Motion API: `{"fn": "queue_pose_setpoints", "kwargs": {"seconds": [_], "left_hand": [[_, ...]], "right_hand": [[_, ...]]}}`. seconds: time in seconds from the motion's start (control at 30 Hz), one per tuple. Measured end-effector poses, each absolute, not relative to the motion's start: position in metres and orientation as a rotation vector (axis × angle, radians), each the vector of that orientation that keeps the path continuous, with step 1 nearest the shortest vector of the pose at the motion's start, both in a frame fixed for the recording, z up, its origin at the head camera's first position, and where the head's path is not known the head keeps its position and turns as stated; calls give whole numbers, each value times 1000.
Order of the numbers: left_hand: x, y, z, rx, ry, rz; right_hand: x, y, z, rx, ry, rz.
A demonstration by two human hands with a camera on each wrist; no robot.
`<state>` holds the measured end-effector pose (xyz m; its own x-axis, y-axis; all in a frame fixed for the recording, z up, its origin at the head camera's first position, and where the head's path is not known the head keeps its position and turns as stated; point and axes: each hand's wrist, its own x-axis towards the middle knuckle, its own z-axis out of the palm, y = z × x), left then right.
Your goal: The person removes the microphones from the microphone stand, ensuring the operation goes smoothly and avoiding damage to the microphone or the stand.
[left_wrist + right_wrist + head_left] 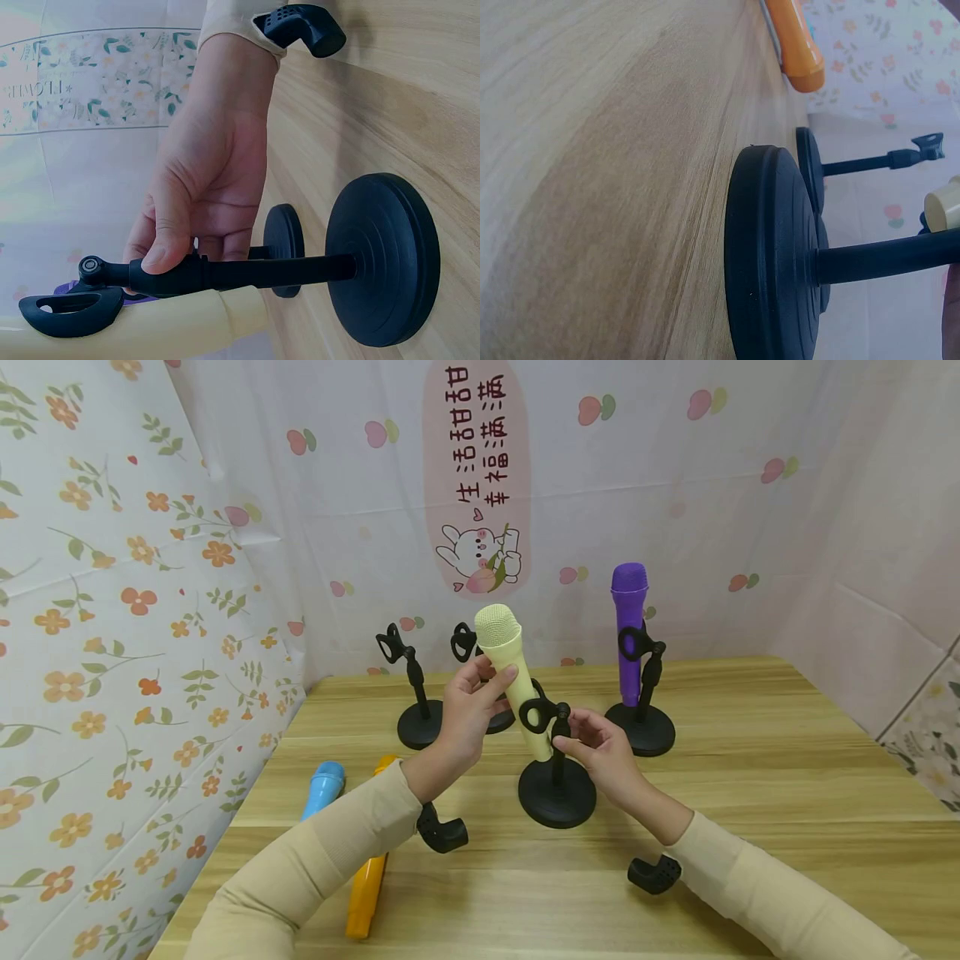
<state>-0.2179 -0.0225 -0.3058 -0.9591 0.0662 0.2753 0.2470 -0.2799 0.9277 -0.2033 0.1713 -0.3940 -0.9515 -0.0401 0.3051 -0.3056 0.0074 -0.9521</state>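
left hand [467, 710] pinches yellow microphone [507, 653]; right hand [606, 753] grips black stand [557, 797] near left hand; purple microphone [628, 602] beyond right hand.

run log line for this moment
left hand: holds yellow microphone; right hand: grips black stand; purple microphone: upright in another stand; orange microphone: lying on table

Around middle stand [558, 768] with held microphone [521, 687]: mounted microphone [630, 610] in right stand [650, 681], two o'clock; other stands [416, 677], ten, eleven; loose microphones [367, 893] on table [765, 793], eight, nine.
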Motion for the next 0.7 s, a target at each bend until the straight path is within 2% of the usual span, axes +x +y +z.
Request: {"fn": "queue_pose_setpoints", "kwargs": {"seconds": [0.7], "left_hand": [[-216,-26,-302,-392,-1761,-2429]], "right_hand": [[-203,171,-394,342,-2098,2034]]}}
